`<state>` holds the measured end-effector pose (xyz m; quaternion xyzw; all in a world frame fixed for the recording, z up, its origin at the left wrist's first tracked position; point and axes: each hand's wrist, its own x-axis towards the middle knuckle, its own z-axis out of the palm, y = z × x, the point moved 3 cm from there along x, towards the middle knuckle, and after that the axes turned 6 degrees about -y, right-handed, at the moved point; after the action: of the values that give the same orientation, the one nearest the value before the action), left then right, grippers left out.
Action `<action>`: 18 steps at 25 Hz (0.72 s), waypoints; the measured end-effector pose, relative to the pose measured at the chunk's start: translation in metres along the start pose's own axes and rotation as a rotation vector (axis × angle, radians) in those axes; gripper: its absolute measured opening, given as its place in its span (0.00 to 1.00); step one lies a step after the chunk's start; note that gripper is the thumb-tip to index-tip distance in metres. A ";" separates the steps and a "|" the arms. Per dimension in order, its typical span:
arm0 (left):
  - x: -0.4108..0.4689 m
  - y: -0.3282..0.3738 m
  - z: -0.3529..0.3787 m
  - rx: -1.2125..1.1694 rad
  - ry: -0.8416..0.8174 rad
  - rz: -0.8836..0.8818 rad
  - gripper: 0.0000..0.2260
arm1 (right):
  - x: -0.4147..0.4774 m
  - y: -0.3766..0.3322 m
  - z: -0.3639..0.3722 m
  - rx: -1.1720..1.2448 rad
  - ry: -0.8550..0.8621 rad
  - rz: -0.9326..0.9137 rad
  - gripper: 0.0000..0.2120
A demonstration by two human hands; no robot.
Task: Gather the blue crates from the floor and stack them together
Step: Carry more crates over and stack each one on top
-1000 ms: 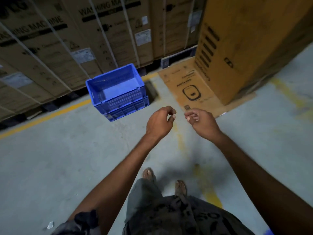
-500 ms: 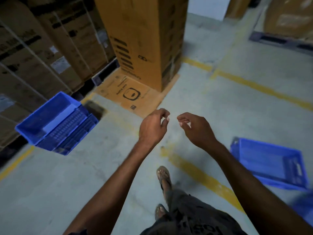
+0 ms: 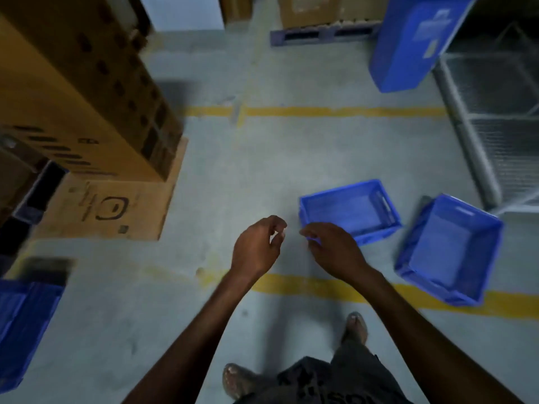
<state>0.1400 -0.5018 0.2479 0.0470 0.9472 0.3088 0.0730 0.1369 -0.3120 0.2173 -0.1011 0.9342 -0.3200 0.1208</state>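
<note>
Two empty blue crates lie on the grey floor to my right: a nearer crate (image 3: 351,212) just beyond my right hand, and a second crate (image 3: 449,249) further right, partly on a yellow line. A stack of blue crates (image 3: 20,330) shows at the left edge, cut off by the frame. My left hand (image 3: 256,247) and my right hand (image 3: 332,249) hang in front of me, side by side, fingers loosely curled and holding nothing. The right hand's fingertips overlap the near corner of the first crate in the image; I cannot tell whether they touch it.
A tall cardboard box (image 3: 87,91) stands at the left on a flattened cardboard sheet (image 3: 113,211). A blue carton (image 3: 408,42) and a pallet (image 3: 323,35) are at the back. A wire rack (image 3: 495,121) stands at the right. My feet are below.
My view has swung right: the stacked crates slid to the far left edge, and the two loose crates came into view near my right hand. Both hands stay empty.
</note>
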 end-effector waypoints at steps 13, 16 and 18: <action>0.167 0.234 0.332 -0.104 -0.556 0.240 0.06 | -0.068 0.394 -0.108 0.122 0.059 0.643 0.10; 0.183 0.231 0.404 -0.160 -0.697 0.207 0.05 | -0.084 0.467 -0.069 0.114 0.010 0.786 0.12; 0.193 0.219 0.460 -0.179 -0.786 0.190 0.06 | -0.088 0.517 -0.040 0.102 0.032 0.827 0.14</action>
<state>0.0366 -0.0338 -0.0108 0.2422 0.8079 0.3538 0.4043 0.1514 0.1349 -0.0600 0.2938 0.8808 -0.2919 0.2296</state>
